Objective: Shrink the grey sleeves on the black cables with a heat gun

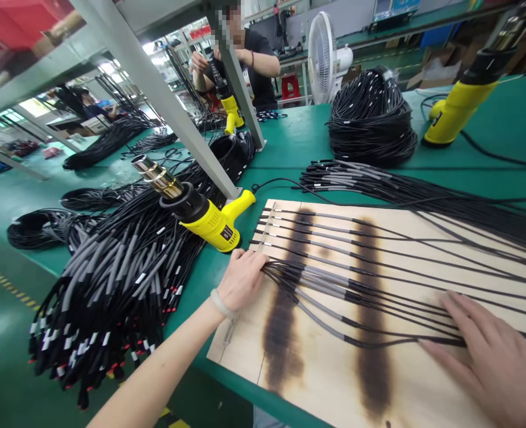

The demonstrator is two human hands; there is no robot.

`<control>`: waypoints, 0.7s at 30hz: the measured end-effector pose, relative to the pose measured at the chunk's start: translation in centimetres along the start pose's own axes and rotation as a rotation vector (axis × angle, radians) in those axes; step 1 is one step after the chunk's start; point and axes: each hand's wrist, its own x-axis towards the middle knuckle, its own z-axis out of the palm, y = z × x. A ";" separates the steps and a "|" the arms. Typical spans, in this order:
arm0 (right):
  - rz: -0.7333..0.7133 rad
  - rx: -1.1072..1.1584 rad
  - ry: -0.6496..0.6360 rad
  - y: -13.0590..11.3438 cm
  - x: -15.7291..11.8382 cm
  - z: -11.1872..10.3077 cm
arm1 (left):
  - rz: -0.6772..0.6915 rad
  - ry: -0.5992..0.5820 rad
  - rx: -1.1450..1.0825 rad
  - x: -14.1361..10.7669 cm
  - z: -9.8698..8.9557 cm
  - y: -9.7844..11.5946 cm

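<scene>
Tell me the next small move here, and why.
Probably the right hand should spread the bunched black cables apart on the scorched wooden board: they crowd together beside the left hand, while the cables above them lie evenly spaced.

Heat gun yellow, black; wooden board pale, 2 dark scorch stripes; cables black, grey sleeves

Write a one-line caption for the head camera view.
Left hand and right hand rest on black cables across a scorched wooden board.
</scene>
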 end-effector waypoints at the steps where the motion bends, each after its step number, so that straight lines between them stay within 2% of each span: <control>1: 0.000 -0.003 0.006 0.1 0.1 0.2 | 0.008 -0.035 0.007 0.4 0.0 -0.1; 4: 0.028 -0.010 0.019 0.6 0.5 0.8 | 0.026 -0.104 0.068 2.3 0.6 -0.2; 9: 0.048 0.012 0.009 1.5 1.2 1.9 | -0.004 -0.071 0.236 5.0 1.9 -0.3; 13: 0.052 0.014 0.017 2.2 2.1 2.8 | -0.008 -0.061 0.149 5.8 1.9 -0.9; 17: 0.047 -0.009 0.015 3.2 3.1 3.8 | -0.081 0.023 0.024 6.2 0.7 -1.6; 21: 0.068 -0.009 -0.011 4.1 4.1 4.5 | -0.001 -0.065 0.026 7.5 0.6 -1.9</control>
